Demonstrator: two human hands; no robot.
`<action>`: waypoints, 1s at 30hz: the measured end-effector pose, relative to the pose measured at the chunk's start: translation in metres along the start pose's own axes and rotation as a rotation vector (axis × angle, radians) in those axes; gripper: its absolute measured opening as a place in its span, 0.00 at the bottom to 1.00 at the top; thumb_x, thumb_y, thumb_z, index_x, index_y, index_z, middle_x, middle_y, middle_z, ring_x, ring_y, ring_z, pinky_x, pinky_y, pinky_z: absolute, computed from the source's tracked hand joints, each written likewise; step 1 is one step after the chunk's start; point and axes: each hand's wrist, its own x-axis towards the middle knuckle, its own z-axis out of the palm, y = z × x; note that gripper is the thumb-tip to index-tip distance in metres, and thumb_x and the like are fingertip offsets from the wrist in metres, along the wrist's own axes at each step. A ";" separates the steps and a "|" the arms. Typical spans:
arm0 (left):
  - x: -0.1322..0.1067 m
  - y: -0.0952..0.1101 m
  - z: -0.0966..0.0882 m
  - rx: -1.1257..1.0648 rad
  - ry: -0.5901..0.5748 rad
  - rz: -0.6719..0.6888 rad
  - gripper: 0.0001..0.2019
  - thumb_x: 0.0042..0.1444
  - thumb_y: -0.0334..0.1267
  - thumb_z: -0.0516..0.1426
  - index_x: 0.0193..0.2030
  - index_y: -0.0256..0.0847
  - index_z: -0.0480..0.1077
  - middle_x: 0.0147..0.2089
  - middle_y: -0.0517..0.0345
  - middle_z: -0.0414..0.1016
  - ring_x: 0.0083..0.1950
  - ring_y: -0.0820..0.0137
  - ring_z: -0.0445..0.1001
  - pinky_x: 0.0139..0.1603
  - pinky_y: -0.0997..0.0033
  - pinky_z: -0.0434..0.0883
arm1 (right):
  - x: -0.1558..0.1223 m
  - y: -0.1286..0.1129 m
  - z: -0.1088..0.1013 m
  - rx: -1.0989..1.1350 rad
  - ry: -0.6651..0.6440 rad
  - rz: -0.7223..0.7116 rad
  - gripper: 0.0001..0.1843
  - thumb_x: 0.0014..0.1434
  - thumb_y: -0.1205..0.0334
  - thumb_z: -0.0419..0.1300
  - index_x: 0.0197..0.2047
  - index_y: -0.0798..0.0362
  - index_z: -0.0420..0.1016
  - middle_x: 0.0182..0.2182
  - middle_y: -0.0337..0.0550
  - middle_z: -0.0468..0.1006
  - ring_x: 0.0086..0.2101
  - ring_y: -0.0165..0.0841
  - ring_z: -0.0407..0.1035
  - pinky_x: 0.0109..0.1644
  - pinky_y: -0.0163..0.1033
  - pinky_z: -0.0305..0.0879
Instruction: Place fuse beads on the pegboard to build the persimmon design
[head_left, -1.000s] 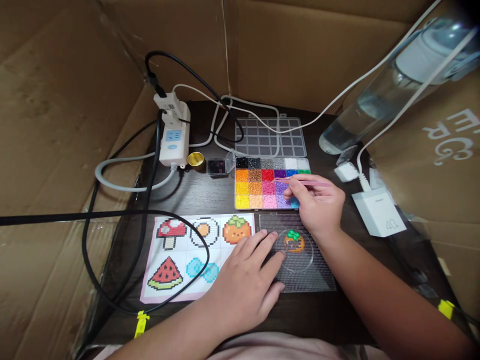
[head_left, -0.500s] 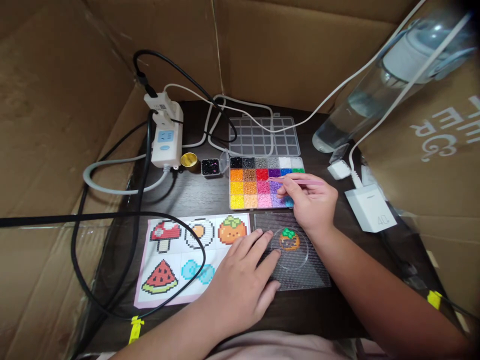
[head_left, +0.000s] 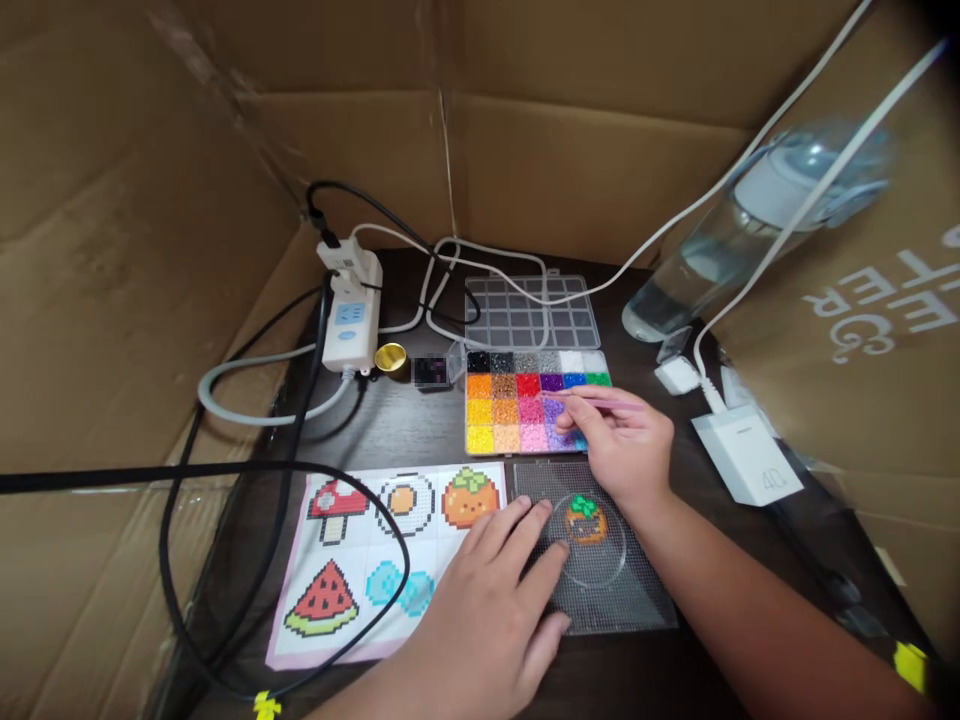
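Observation:
Pink tweezers (head_left: 592, 400) are pinched in my right hand (head_left: 626, 440), their tips over the red and pink compartments of the bead box (head_left: 480, 412). Whether a bead sits between the tips is too small to tell. My left hand (head_left: 499, 590) lies flat with fingers spread, its fingertips on the left part of the clear pegboard (head_left: 645, 590) and its palm side over the pattern sheet (head_left: 352, 560). On the pegboard, inside a ring outline, is a partly filled persimmon of orange beads (head_left: 587, 522) with green leaves. The sheet shows a mushroom, an egg, a persimmon and a watermelon slice.
Behind the box lies its clear lid (head_left: 525, 312). A gold cap (head_left: 390, 357) and a small box of dark beads (head_left: 431, 371) stand left of it. A power strip (head_left: 352, 310), a black cable (head_left: 225, 466), a charger (head_left: 746, 455) and a water bottle (head_left: 705, 265) surround the area.
The camera view has tilted up, so everything sits lower in the picture. My right hand keeps the tweezers over the bead box, and my left hand stays on the pegboard.

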 end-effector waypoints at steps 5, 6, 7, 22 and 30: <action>0.000 -0.002 0.002 0.057 0.009 0.030 0.26 0.58 0.37 0.59 0.64 0.42 0.65 0.72 0.47 0.57 0.70 0.50 0.58 0.64 0.44 0.67 | -0.001 0.002 0.000 -0.006 -0.053 -0.079 0.06 0.57 0.60 0.67 0.35 0.54 0.81 0.25 0.42 0.82 0.23 0.32 0.77 0.28 0.37 0.79; 0.000 -0.002 0.002 0.065 0.009 0.034 0.27 0.57 0.37 0.60 0.64 0.41 0.65 0.72 0.46 0.57 0.70 0.50 0.59 0.64 0.43 0.67 | -0.002 0.003 0.000 -0.016 -0.059 -0.123 0.05 0.57 0.61 0.67 0.35 0.54 0.81 0.27 0.43 0.82 0.23 0.32 0.77 0.28 0.37 0.79; 0.000 -0.002 0.002 0.072 0.006 0.037 0.27 0.57 0.37 0.60 0.64 0.41 0.64 0.71 0.45 0.58 0.70 0.49 0.59 0.64 0.43 0.67 | -0.003 0.005 0.000 -0.029 -0.062 -0.168 0.05 0.57 0.61 0.67 0.35 0.53 0.81 0.29 0.43 0.82 0.24 0.31 0.76 0.28 0.38 0.79; -0.002 0.000 0.001 0.014 0.018 -0.002 0.24 0.61 0.40 0.59 0.64 0.43 0.65 0.70 0.47 0.59 0.71 0.51 0.57 0.66 0.44 0.64 | -0.012 0.011 -0.004 -0.114 -0.144 -0.370 0.08 0.56 0.67 0.65 0.31 0.51 0.69 0.29 0.42 0.80 0.27 0.32 0.75 0.29 0.37 0.74; 0.001 0.002 0.000 0.007 0.002 -0.004 0.23 0.61 0.38 0.58 0.63 0.42 0.66 0.71 0.46 0.59 0.70 0.50 0.57 0.66 0.43 0.64 | -0.008 0.003 -0.005 -0.274 -0.171 -0.432 0.04 0.55 0.69 0.65 0.35 0.52 0.76 0.25 0.37 0.78 0.22 0.28 0.71 0.27 0.34 0.71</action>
